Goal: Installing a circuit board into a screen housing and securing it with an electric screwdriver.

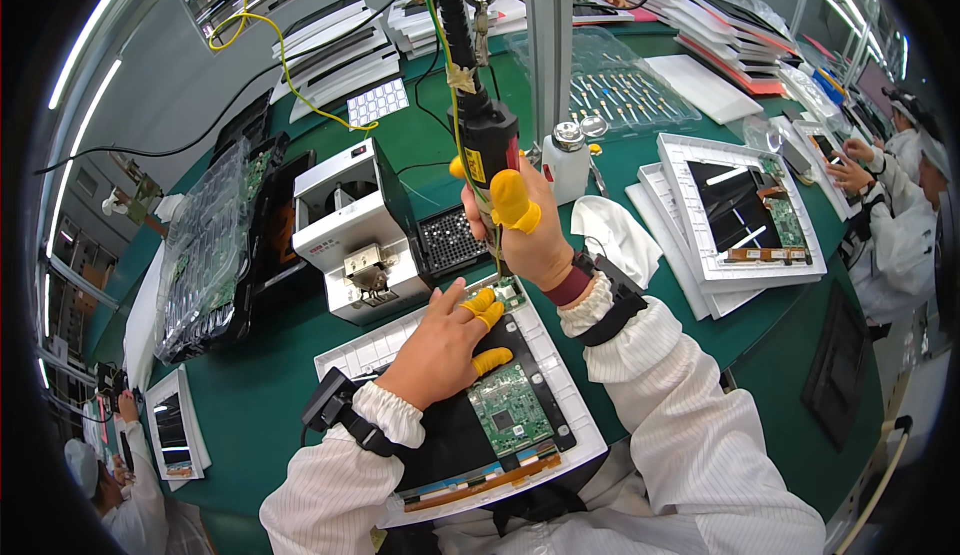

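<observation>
My right hand (537,240), with yellow finger cots, is wrapped around a black electric screwdriver (488,135) held upright. Its thin bit points down at a small green circuit board (512,293) at the far edge of a white-framed display panel (572,387); whether the tip touches a screw is too small to tell. My left hand (435,350), also in yellow finger cots, lies on the panel with its fingers stretched out and apart, just left of the bit. A larger green circuit board (510,413) sits on the panel's black back, nearer to me.
A white screw feeder (350,240) stands left of a black perforated tray (452,242). Behind my right wrist are a white dispenser bottle (567,167) and white cloth (612,235). Panels (740,210) are stacked right; clear trays of boards (220,245) lie left. Co-workers sit both sides.
</observation>
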A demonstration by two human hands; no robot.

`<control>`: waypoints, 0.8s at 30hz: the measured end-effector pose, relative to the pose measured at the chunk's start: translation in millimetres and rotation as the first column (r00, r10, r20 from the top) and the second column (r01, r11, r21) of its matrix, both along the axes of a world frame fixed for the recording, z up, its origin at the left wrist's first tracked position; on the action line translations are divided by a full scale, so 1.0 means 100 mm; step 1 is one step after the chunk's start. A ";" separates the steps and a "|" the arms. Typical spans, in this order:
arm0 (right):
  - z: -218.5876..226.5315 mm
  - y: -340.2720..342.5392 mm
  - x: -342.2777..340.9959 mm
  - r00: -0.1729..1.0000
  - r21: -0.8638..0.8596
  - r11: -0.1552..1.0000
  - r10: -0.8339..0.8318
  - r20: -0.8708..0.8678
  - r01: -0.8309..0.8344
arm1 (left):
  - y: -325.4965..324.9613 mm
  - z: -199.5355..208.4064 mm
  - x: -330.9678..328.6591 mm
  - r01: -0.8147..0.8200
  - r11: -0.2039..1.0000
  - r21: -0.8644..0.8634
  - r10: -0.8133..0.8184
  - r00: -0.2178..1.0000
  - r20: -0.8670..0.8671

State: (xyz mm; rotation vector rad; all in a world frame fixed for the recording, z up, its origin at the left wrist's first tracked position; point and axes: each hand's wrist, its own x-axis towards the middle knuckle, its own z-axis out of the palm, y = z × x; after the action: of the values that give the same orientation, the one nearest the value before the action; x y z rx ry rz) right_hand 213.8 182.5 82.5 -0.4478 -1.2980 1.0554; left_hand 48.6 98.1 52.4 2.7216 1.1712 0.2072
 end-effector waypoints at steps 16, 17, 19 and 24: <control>0.03 -0.01 0.04 0.999 -0.011 0.999 -0.036 0.028 0.036 | 0.01 0.00 0.01 0.006 1.000 0.007 -0.006 1.000 0.001; 0.03 -0.01 0.05 0.999 -0.025 0.999 -0.030 0.038 0.031 | 0.01 0.00 0.01 0.008 1.000 0.011 -0.008 1.000 0.007; 0.03 0.00 0.05 0.999 -0.037 0.999 -0.019 0.046 0.021 | 0.01 0.01 0.01 -0.002 1.000 -0.006 0.002 1.000 0.012; 0.09 0.05 0.08 0.985 0.090 0.992 -0.099 0.142 0.087 | 0.01 0.00 0.00 -0.006 1.000 -0.018 0.007 1.000 0.018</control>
State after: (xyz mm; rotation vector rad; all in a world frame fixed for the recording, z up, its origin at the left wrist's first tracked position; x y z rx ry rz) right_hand 221.8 187.2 91.4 -0.5251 -1.4323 0.8999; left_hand 48.2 98.7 52.3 2.6949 1.1713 0.2207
